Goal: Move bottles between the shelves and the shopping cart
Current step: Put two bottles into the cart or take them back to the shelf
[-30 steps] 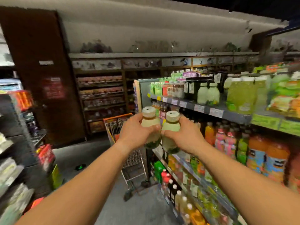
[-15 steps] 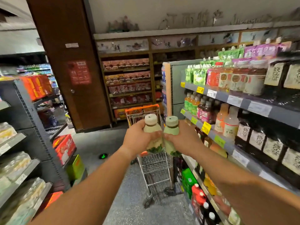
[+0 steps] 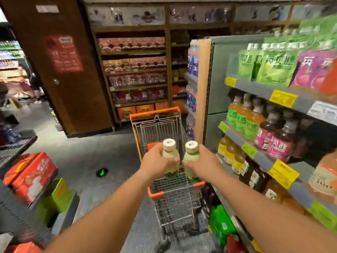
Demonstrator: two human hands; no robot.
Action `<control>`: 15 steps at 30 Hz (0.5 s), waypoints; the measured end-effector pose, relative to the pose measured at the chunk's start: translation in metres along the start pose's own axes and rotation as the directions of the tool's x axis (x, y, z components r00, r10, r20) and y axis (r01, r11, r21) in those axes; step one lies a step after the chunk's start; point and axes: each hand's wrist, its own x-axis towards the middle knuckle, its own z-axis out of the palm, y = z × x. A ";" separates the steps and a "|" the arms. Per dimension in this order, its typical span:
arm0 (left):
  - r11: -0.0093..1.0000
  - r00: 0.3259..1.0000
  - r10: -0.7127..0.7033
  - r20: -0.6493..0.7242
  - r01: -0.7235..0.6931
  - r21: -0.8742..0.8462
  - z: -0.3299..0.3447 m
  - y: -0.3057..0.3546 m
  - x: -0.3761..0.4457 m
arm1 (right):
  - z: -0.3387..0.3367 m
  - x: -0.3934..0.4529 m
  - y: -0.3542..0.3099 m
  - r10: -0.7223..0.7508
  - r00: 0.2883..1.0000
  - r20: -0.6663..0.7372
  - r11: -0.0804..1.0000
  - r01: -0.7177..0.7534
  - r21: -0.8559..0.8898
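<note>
Bottles stand upright, one gripped in each fist: left hand (image 3: pixel 158 163) wraps one bottle (image 3: pixel 170 157), right hand (image 3: pixel 203 163) the other (image 3: pixel 191 157), above the cart (image 3: pixel 155 114).

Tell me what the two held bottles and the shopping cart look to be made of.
Left bottle and right bottle: smooth, slightly glossy pale-green bodies, probably plastic, though glass can't be ruled out; the white caps have ribbed sides, likely plastic. Each is gripped by the left hand or right hand. Shopping cart: shiny silver wire grid, so metal, with matte orange rim trim that looks plastic.
</note>
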 end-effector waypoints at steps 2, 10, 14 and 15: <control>1.000 0.999 -0.027 0.025 0.027 0.013 0.002 -0.021 0.056 | 0.023 0.050 0.013 0.042 0.999 0.016 0.999 -0.042 0.003; 0.977 0.973 -0.214 0.086 0.211 0.038 0.034 -0.119 0.246 | 0.124 0.234 0.078 0.196 0.976 0.098 0.981 -0.193 -0.033; 0.949 0.945 -0.315 0.088 0.313 0.037 0.073 -0.183 0.337 | 0.191 0.323 0.129 0.275 0.949 0.158 0.961 -0.264 -0.085; 0.940 0.936 -0.341 0.092 0.339 0.039 0.085 -0.200 0.360 | 0.206 0.343 0.144 0.301 0.938 0.170 0.953 -0.289 -0.090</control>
